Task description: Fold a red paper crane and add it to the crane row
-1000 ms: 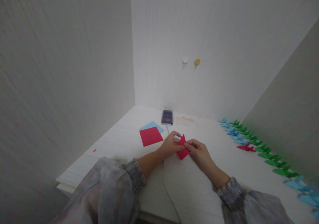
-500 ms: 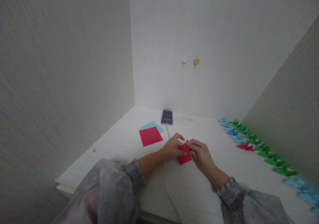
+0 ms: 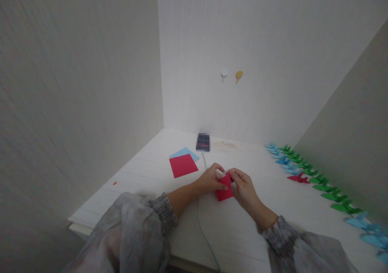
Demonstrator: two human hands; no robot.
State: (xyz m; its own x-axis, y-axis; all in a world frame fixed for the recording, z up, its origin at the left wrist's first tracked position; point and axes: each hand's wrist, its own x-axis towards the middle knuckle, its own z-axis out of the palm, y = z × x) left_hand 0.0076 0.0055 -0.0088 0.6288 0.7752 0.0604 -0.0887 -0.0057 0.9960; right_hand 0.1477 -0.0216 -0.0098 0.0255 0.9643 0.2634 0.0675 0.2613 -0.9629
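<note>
A folded piece of red paper lies on the white table between my two hands. My left hand pinches its left side, fingers curled over the upper edge. From the right, my right hand presses its fingertips on the top right corner. Both hands are closed on the paper. Grey gauzy sleeves cover both forearms.
A red square sheet lies over a light blue sheet to the left. A phone stands at the back with a cable running to the front edge. Several green, blue and red folded figures line the right wall.
The red paper came down from a raised diamond shape and now lies flatter on the table. Both hands moved closer together over its top edge.
</note>
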